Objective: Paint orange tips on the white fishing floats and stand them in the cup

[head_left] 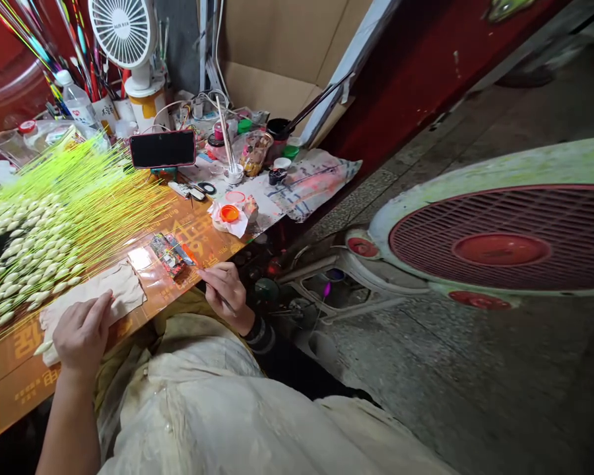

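My left hand [82, 330] rests on a folded pale cloth [126, 284] at the table edge, fingers pinched. A pale oval fishing float body [43, 348] pokes out on its left side, and the fingers appear closed on that float; its stem is mostly hidden. In my right hand [226, 293], thumb and fingers pinch a thin paintbrush [192, 254] with an orange tip. That tip lies beside a paint-crusted block [168, 256]. Beyond it, a small cup of orange paint [229, 213] sits on white paper.
Many float bodies [39, 257] with yellow-green stems [94, 191] cover the table's left. Behind stand a phone [162, 148], a small white fan [121, 30], a bottle [76, 99] and paint pots [277, 176]. A large fan [499, 244] stands right.
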`<state>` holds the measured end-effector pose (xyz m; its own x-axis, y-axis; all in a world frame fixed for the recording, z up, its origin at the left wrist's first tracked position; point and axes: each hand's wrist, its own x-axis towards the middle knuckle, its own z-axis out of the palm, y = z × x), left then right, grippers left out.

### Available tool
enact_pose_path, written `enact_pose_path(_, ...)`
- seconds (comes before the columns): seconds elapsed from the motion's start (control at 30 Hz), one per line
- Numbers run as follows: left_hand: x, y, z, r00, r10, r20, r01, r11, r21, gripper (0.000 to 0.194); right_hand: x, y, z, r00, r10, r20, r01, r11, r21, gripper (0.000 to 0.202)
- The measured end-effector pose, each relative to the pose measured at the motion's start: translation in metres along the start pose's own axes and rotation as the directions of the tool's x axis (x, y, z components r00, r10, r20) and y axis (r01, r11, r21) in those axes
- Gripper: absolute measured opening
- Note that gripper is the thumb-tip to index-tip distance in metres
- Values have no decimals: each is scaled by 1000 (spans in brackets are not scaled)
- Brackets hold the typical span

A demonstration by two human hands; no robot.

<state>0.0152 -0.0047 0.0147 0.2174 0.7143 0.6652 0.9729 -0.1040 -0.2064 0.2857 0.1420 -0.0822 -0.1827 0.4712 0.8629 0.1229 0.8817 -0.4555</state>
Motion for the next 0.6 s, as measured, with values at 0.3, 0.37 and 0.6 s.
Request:
enact_pose_path(0.3,-1,0,-1,1000,-23,19,23,1000,-20,27,-7,0,10,998,63,12,-63,997,-43,49)
enact_pose_path(0.37,-1,-1,-1,1000,-21,22,22,999,-24,27,-8,-1,10,996,79,36,-77,995,-66,45)
enact_pose_path(0.6,-3,-1,1,1000,-13,14,14,1000,-10,28,-9,-1,10,997,48,65,-46,998,-44,43)
